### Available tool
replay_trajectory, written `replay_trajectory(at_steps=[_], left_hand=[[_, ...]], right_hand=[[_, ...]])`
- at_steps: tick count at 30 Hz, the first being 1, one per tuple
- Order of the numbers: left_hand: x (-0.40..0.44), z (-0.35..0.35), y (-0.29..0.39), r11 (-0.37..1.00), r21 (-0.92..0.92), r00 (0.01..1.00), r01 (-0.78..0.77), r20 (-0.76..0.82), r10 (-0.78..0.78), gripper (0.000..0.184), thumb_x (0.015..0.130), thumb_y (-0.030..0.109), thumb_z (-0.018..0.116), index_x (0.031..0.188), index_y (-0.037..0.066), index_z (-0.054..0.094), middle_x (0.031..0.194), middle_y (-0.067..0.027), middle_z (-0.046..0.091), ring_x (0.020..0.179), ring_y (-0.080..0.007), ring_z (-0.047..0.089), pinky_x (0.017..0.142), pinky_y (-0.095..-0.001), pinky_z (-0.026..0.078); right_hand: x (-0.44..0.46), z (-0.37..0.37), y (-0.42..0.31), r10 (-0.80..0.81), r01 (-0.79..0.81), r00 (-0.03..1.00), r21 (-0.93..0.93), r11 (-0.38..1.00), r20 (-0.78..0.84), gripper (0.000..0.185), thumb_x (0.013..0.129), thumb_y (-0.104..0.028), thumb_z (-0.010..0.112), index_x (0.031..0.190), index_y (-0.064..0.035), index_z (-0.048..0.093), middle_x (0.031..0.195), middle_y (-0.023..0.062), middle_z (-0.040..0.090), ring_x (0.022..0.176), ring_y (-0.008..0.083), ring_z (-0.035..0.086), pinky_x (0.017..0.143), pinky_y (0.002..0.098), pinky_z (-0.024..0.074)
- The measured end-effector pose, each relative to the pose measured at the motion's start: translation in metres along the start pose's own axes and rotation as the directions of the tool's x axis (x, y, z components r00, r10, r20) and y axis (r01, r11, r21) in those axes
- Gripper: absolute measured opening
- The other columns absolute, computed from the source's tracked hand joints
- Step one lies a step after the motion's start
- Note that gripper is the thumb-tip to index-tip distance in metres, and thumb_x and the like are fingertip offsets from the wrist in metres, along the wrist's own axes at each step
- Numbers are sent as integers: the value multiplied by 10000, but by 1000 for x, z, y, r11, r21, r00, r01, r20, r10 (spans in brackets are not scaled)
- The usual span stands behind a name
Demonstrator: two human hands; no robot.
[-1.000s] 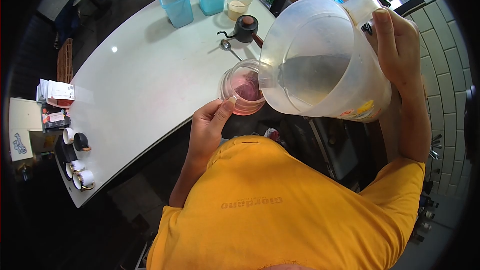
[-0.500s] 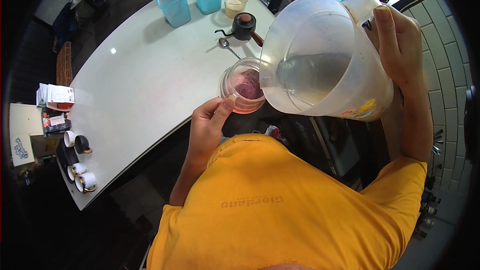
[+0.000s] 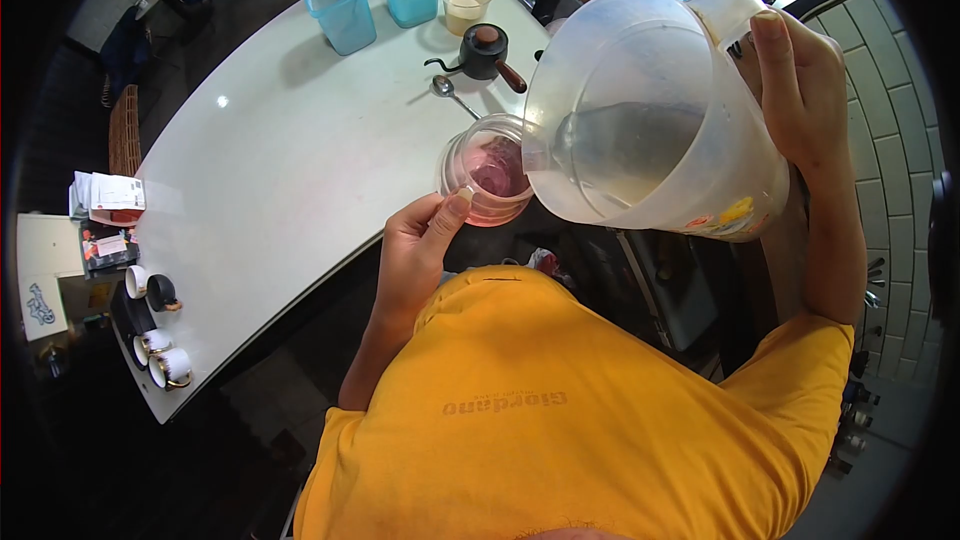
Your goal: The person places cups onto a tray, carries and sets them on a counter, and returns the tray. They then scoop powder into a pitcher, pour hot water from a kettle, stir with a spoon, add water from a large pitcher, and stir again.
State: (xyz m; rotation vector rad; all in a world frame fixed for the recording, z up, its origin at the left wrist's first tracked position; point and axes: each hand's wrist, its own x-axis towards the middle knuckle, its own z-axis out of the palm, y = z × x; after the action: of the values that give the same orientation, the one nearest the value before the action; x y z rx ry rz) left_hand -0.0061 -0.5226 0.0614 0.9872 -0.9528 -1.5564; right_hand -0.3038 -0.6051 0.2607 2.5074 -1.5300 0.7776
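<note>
My right hand [image 3: 805,90] is wrapped round the handle of a large translucent plastic pitcher [image 3: 745,155], which is tipped to the left. Its lip is at the right side of a clear glass jar [image 3: 455,162], overlapping the jar's rim in view. Pinkish-red contents [image 3: 492,172] show inside the jar. Some liquid lies low in the pitcher; I cannot make out a stream leaving it. With thumb and fingers my left hand [image 3: 418,240] grips the jar's near-left edge. Beyond the jar, a metal spoon [image 3: 445,88] lies on the white counter [image 3: 290,180].
Past the spoon stands a small black gooseneck pot [image 3: 482,55] with a wooden handle. Two blue plastic containers [image 3: 342,15] and a clear cup [image 3: 467,5] stand at the far edge. Several mugs [image 3: 170,368] sit at the left end.
The view has shifted slightly. Both hands keep their grips, and the pitcher stays tipped at the jar with almost no visible movement.
</note>
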Motion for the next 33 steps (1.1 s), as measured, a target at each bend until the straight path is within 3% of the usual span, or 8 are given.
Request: replay_trajectory(at_steps=[26,33], left_hand=[[11,10,-11,1000,22,1000,-5,-8,5,278,936,231,627,806,-14,655,667,87,472,651,-8,345,573,-201,280],[13,9,-20,999,33,999,-5,-33,6,300,933,239,633,735,13,622,633,110,398,605,0,283,519,-206,214]], right_hand=[[2,1,11,3,-3,1000,1,1000,4,495,1012,-369,414,687,-2,488,545,-12,395,545,84,341,496,285,295],[1,1,10,15,-15,1000,22,1000,6,497,1012,-373,408,702,4,502,552,3,408,551,88,347,501,288,303]])
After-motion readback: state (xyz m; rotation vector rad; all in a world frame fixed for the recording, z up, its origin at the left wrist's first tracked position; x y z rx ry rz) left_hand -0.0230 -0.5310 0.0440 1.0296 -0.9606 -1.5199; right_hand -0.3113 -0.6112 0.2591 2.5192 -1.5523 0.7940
